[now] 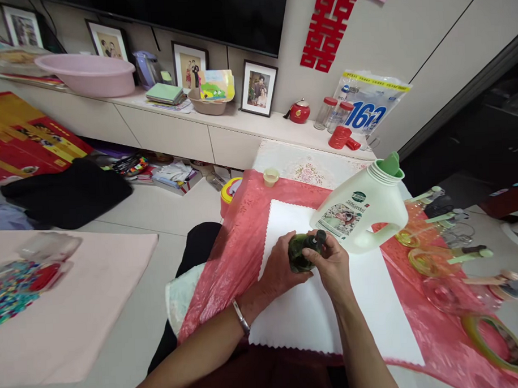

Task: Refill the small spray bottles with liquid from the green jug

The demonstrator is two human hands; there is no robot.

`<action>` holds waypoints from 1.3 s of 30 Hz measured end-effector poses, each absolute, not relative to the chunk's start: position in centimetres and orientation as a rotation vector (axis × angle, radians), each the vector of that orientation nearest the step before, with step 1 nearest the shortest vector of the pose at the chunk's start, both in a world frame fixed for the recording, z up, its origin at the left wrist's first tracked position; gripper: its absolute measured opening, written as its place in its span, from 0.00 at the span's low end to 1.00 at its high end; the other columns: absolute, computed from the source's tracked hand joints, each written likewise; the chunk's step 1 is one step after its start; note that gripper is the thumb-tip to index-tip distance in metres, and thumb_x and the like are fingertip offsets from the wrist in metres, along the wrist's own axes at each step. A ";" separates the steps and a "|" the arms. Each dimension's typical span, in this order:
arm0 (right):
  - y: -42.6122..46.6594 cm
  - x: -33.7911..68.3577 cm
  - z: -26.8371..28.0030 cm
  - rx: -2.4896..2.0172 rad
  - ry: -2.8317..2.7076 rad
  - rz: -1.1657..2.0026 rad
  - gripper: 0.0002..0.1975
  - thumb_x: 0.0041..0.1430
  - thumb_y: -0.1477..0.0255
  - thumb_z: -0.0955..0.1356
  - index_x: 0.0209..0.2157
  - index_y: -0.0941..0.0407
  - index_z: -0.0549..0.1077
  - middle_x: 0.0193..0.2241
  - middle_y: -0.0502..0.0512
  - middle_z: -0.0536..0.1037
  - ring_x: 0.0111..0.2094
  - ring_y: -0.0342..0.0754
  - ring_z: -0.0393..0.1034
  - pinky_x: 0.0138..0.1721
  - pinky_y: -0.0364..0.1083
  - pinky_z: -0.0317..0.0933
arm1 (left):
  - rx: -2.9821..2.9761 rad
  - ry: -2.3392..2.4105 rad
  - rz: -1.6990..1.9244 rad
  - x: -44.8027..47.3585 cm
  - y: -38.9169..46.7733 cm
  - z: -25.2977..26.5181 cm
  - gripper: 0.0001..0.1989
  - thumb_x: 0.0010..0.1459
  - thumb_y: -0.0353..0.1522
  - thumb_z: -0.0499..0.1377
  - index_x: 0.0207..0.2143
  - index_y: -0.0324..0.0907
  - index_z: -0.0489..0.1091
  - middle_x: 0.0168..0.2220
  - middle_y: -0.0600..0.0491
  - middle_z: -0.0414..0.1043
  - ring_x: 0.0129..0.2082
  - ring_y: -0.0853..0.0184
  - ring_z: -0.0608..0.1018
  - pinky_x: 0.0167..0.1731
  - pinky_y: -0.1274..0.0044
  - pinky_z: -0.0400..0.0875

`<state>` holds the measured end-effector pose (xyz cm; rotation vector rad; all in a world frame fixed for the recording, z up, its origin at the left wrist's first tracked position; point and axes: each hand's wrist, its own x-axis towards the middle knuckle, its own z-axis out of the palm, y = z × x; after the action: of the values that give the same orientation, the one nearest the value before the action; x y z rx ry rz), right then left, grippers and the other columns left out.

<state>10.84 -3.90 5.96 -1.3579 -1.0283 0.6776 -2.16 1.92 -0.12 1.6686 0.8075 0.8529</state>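
Observation:
Over the white scalloped sheet, a small dark green pump bottle is held between both hands. My left hand wraps around its body from the left. The fingers of my right hand close around its dark pump head, thumb pressed on the near side. Whether the head is screwed on or loose I cannot tell. Just beyond my right hand stands a large pale green detergent jug with a green spout in its open neck. A small cream cup sits at the table's far left.
Several clear pump bottles line the right side, beside a roll of tape. Red plastic covers the table. A cabinet behind bears a pink basin, framed photos and glass jars. Beads lie on a pink surface at left.

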 end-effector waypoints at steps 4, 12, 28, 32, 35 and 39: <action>-4.2 11.0 6.9 -1.344 -1.098 0.764 0.25 0.57 0.56 0.77 0.51 0.56 0.76 0.51 0.57 0.72 0.52 0.53 0.69 0.53 0.47 0.67 | 1.657 0.807 0.842 -2.2 2.0 0.2 0.52 0.36 0.34 0.75 0.63 0.44 0.56 0.58 0.41 0.69 0.57 0.45 0.74 0.57 0.53 0.70; -4.2 11.0 6.1 -1.363 -1.070 0.698 0.20 0.57 0.59 0.77 0.46 0.56 0.78 0.47 0.55 0.73 0.50 0.52 0.69 0.56 0.48 0.63 | 1.663 0.791 0.858 -2.2 2.0 0.0 0.52 0.37 0.33 0.76 0.63 0.45 0.55 0.59 0.42 0.69 0.58 0.44 0.74 0.57 0.52 0.69; -4.3 10.6 6.2 -1.431 -1.080 0.635 0.21 0.58 0.58 0.76 0.46 0.57 0.77 0.48 0.56 0.74 0.50 0.52 0.70 0.54 0.48 0.65 | 1.643 0.770 0.881 -2.2 2.0 0.1 0.52 0.36 0.33 0.76 0.63 0.45 0.57 0.59 0.42 0.68 0.59 0.45 0.73 0.59 0.53 0.68; -4.0 9.9 5.3 -1.470 -1.000 0.548 0.24 0.54 0.57 0.78 0.45 0.58 0.75 0.46 0.56 0.75 0.47 0.52 0.71 0.50 0.47 0.67 | 1.651 0.769 0.880 -2.1 2.0 0.1 0.51 0.37 0.34 0.76 0.63 0.43 0.57 0.60 0.41 0.67 0.60 0.44 0.73 0.60 0.54 0.68; -4.1 10.2 5.7 -1.486 -1.032 0.563 0.24 0.54 0.58 0.78 0.44 0.59 0.75 0.45 0.56 0.75 0.47 0.52 0.72 0.50 0.47 0.68 | 1.667 0.760 0.891 -2.1 2.0 -0.1 0.51 0.37 0.34 0.75 0.63 0.42 0.56 0.60 0.40 0.67 0.60 0.44 0.73 0.60 0.53 0.67; -4.5 11.3 7.0 -1.461 -1.183 0.696 0.26 0.59 0.56 0.75 0.53 0.57 0.76 0.51 0.57 0.73 0.52 0.54 0.70 0.56 0.50 0.66 | 1.672 0.753 0.892 -2.2 2.0 0.0 0.51 0.38 0.34 0.75 0.63 0.43 0.56 0.60 0.40 0.67 0.59 0.45 0.73 0.59 0.53 0.67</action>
<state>11.28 -4.50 6.99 -1.4615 -1.1828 0.6959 -2.15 1.99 -0.04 1.6716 0.7527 0.8917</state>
